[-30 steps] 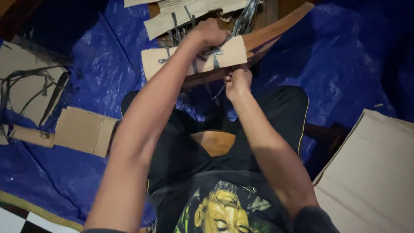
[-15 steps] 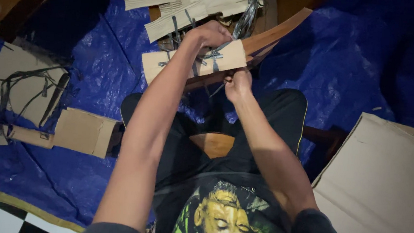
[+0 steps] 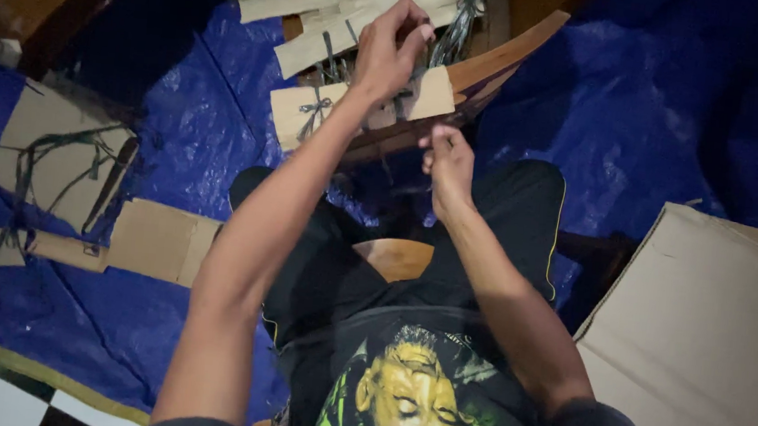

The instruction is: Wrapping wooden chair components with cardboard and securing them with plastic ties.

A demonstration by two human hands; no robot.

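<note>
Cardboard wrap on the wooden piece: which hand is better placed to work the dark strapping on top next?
Left, probably. The left hand is already over the cardboard wrap, fingers at the dark strapping. The right hand sits lower, at the wrap's near edge.

head view | looks steeply down | close over lap and arms

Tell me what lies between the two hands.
In the head view, the tied cardboard strip and wooden piece lie between left hand and right hand.
</note>
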